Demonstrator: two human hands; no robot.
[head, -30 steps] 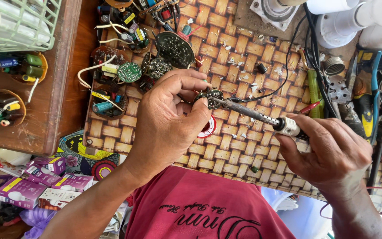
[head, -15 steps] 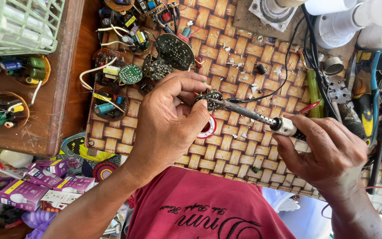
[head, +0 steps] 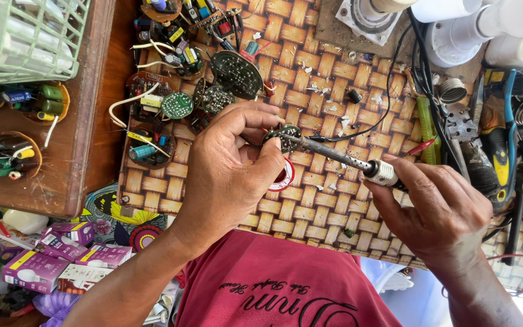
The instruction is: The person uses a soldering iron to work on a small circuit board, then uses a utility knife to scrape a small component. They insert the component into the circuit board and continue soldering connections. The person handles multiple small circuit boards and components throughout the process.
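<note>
My left hand pinches a small round green circuit board between thumb and fingers, above the woven-pattern board. In my right hand is a soldering iron, held by its handle; its metal tip rests on the round circuit board. A red-and-white round spool lies just under my left thumb.
Several round circuit boards with capacitors and wires lie at the top left of the woven board. A green plastic basket sits on a wooden shelf. Pliers and tools lie right. White lamp housings stand top right. Purple boxes lie lower left.
Both hands stay together at the small board; the view has shifted slightly, and the iron's tip remains on the board.
</note>
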